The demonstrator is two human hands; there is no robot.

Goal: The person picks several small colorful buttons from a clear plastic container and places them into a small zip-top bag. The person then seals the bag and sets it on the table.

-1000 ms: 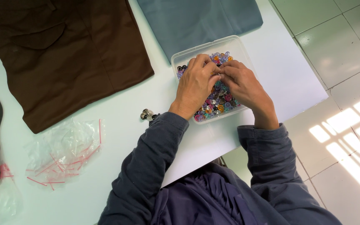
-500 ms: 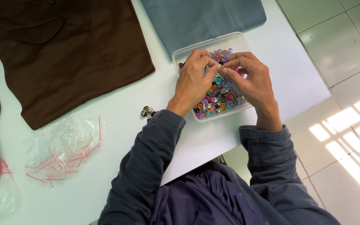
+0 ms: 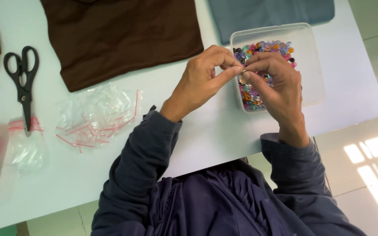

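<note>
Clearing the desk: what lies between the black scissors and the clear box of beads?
In the head view, a heap of small clear bags lies between scissors and bead box, then the left hand.

Craft or sewing worktable, white top (image 3: 206, 131), over pale tiled floor (image 3: 372, 161). Evidence: brown cloth (image 3: 123, 39) and grey-blue cloth (image 3: 267, 13) beyond the hands; black scissors (image 3: 22, 83) and clear zip bags (image 3: 97, 116) far left; tub of coloured beads (image 3: 307, 65) beneath them.

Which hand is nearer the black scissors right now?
Left. The left hand is raised over the table between the scissors and the clear bead tray. The right hand is farther off, above the tray, its fingertips meeting the left's.
</note>
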